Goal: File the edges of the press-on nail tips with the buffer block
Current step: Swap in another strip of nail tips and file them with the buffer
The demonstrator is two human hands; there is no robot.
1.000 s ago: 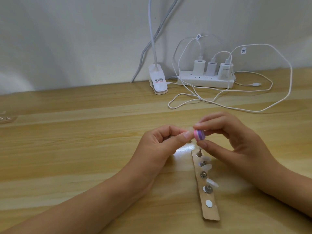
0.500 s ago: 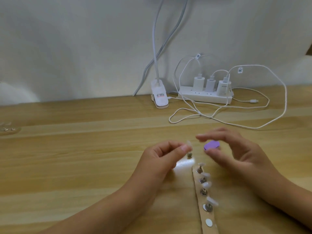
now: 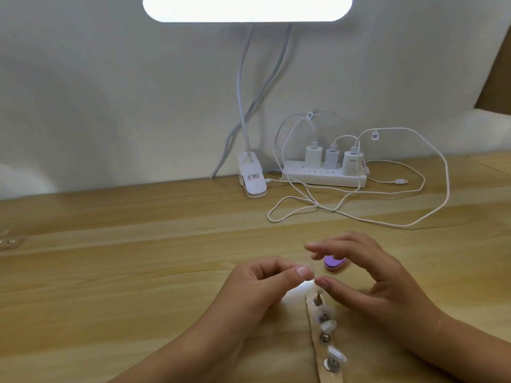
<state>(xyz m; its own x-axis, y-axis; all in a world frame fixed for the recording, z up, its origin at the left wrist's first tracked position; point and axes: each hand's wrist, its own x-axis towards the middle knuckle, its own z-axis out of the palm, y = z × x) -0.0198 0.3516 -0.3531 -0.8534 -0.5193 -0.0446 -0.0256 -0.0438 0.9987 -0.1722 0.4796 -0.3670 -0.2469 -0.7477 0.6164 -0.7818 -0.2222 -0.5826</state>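
— Now, the left hand (image 3: 260, 286) pinches one clear nail tip (image 3: 310, 268). The right hand (image 3: 373, 280) hovers loose-fingered and empty over the buffer block (image 3: 414, 262), which lies on the table (image 3: 138, 272).
— Risk?
— A slick tip in a light pinch could flick away. Count: one block, one held tip, three tips (image 3: 329, 325) visible on the strip (image 3: 315, 341).

Blown-out lamp bar (image 3: 247, 8) overhead — soft even light, glare patch on table (image 3: 110, 272), mild blur.
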